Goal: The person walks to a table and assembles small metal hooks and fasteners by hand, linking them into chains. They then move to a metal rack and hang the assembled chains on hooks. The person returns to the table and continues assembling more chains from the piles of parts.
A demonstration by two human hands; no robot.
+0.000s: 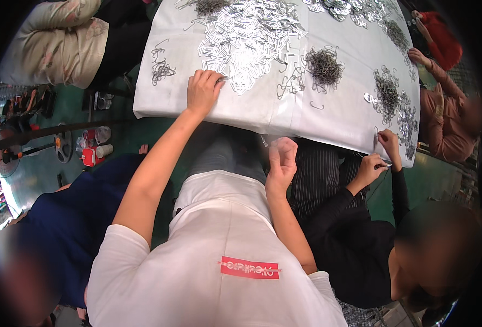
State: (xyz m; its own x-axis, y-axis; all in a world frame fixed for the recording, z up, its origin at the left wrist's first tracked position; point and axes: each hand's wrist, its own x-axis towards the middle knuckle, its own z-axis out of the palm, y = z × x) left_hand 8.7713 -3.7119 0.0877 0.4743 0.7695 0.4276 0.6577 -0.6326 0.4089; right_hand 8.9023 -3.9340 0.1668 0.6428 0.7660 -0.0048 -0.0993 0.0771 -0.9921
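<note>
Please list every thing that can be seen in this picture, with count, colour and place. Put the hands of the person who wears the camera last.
table: one, white cover, upper middle
flat metal pieces: one big heap, silver, table centre, more along the far right edge
wire hooks: several dark grey tangles, table middle and right; a loose bunch at the left
co-worker's hands: two, at the table's right corner, black sleeves
other people: three more, seated at left and right, partly cut off
cup: one, pale, on the green floor at left, beside a red object
left hand: on the table edge, fingers touching the silver pieces
right hand: raised below the table edge, fingers curled; contents cannot be told
</note>
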